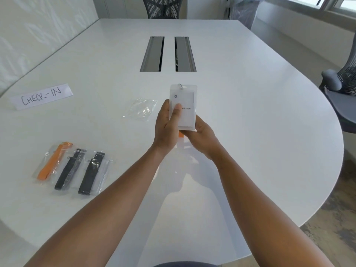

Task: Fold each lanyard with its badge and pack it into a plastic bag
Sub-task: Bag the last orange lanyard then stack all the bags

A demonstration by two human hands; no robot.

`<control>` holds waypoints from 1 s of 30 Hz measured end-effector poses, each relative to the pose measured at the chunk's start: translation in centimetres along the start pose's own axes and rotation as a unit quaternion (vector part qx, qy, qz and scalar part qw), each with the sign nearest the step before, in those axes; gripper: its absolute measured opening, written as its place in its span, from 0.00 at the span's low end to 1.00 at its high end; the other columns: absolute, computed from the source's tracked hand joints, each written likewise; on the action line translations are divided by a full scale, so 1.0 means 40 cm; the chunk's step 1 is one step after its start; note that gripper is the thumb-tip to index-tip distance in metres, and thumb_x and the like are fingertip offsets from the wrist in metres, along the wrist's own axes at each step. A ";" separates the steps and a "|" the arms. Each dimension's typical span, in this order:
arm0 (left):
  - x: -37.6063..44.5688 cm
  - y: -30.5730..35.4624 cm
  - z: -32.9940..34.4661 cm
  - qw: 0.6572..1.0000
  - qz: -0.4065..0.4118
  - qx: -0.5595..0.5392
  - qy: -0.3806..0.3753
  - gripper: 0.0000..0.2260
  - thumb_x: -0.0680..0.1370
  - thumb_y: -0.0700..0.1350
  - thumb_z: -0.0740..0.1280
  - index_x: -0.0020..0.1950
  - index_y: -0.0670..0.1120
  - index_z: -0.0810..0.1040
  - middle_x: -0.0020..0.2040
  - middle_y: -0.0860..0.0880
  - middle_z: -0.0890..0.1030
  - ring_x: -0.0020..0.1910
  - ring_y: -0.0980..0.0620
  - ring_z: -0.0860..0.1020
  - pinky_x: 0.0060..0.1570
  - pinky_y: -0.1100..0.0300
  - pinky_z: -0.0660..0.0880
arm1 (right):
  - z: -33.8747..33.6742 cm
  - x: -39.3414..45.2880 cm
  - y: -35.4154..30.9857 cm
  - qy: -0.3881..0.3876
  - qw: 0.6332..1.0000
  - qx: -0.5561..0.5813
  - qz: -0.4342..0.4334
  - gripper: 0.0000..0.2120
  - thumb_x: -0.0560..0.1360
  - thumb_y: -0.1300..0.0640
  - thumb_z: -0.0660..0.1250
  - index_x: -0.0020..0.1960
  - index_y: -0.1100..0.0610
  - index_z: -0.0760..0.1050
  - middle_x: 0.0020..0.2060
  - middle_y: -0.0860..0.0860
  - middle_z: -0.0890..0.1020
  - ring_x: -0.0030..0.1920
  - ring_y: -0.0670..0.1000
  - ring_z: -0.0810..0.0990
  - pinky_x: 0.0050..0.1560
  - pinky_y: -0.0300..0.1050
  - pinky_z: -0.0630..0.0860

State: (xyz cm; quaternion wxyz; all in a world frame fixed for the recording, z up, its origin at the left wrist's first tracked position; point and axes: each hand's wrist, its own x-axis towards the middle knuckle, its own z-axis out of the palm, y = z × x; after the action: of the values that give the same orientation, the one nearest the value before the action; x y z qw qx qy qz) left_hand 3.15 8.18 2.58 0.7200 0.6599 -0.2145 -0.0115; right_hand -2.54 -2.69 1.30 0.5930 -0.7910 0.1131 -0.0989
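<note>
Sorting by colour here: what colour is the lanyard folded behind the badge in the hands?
Orange; a bit of the lanyard peeks out below the badge, in the head view.

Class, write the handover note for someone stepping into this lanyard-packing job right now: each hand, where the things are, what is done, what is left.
Left hand: grips the badge, thumb across its front.
Right hand: holds the badge's lower end from beneath; a bit of orange lanyard shows below it.
Done: three packed bags lie at the left of the table, one with an orange lanyard, two with black ones.
Left: finish folding this lanyard with its badge, then slip it into the empty plastic bag lying just left of the hands.
</note>
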 end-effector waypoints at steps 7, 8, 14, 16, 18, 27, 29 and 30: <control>0.044 0.015 0.004 0.996 0.022 0.079 0.028 0.15 0.83 0.53 0.59 0.51 0.41 0.68 0.44 0.42 0.77 0.43 0.46 0.78 0.44 0.45 0.78 | -0.018 -0.007 -0.008 -0.102 0.989 0.107 0.021 0.14 0.83 0.54 0.61 0.57 0.62 0.80 0.45 0.57 0.85 0.47 0.55 0.85 0.64 0.59 0.76; 0.053 0.021 0.004 0.995 0.031 0.094 0.032 0.13 0.84 0.52 0.59 0.51 0.42 0.68 0.42 0.47 0.76 0.39 0.52 0.76 0.40 0.50 0.77 | -0.020 -0.008 -0.006 -0.117 0.986 0.118 0.021 0.13 0.83 0.54 0.61 0.54 0.62 0.80 0.42 0.59 0.84 0.45 0.56 0.85 0.64 0.63 0.75; 0.110 0.036 -0.009 0.982 0.051 0.181 0.034 0.07 0.86 0.48 0.58 0.53 0.46 0.66 0.41 0.56 0.74 0.36 0.66 0.74 0.37 0.63 0.72 | -0.042 -0.013 -0.030 -0.200 0.950 0.240 0.025 0.14 0.83 0.61 0.59 0.43 0.60 0.80 0.32 0.52 0.74 0.26 0.50 0.70 0.57 0.57 0.79; 0.114 0.024 -0.017 0.978 0.047 0.202 0.010 0.06 0.86 0.47 0.57 0.53 0.46 0.67 0.41 0.56 0.74 0.36 0.65 0.74 0.37 0.63 0.70 | -0.055 -0.018 -0.054 -0.219 0.935 0.278 0.017 0.13 0.82 0.60 0.59 0.46 0.62 0.79 0.35 0.53 0.75 0.25 0.49 0.68 0.53 0.54 0.80; 0.102 0.006 -0.020 0.976 0.042 0.213 -0.020 0.04 0.86 0.46 0.57 0.54 0.47 0.69 0.41 0.56 0.76 0.37 0.64 0.74 0.38 0.66 0.70 | -0.072 -0.015 -0.073 -0.226 0.926 0.303 0.005 0.14 0.81 0.57 0.57 0.47 0.64 0.77 0.37 0.54 0.76 0.24 0.48 0.67 0.51 0.52 0.80; 0.048 -0.026 -0.011 0.978 -0.028 0.175 -0.108 0.09 0.84 0.52 0.56 0.60 0.52 0.71 0.50 0.47 0.81 0.51 0.45 0.82 0.52 0.43 0.80 | -0.087 0.004 -0.097 -0.167 0.924 0.343 -0.011 0.19 0.84 0.57 0.52 0.45 0.61 0.78 0.31 0.51 0.74 0.27 0.50 0.69 0.43 0.49 0.77; 0.041 -0.014 -0.010 0.975 -0.018 0.185 -0.123 0.08 0.86 0.47 0.55 0.61 0.47 0.71 0.52 0.46 0.80 0.49 0.49 0.80 0.46 0.53 0.79 | -0.090 0.012 -0.093 -0.137 0.917 0.376 -0.012 0.17 0.84 0.56 0.53 0.45 0.62 0.76 0.31 0.52 0.73 0.28 0.51 0.69 0.42 0.49 0.74; 0.040 -0.014 -0.011 0.971 -0.019 0.195 -0.136 0.08 0.86 0.45 0.55 0.61 0.45 0.71 0.52 0.44 0.80 0.49 0.48 0.80 0.46 0.53 0.78 | -0.094 0.016 -0.093 -0.120 0.912 0.393 -0.015 0.17 0.84 0.56 0.53 0.46 0.62 0.76 0.31 0.52 0.74 0.28 0.51 0.69 0.41 0.49 0.73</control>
State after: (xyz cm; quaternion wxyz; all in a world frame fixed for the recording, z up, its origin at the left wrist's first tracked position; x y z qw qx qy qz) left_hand 4.90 8.03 2.51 0.5414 0.7835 -0.2963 -0.0727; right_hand -2.78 -5.32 5.93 0.8633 -0.5020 -0.0191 -0.0487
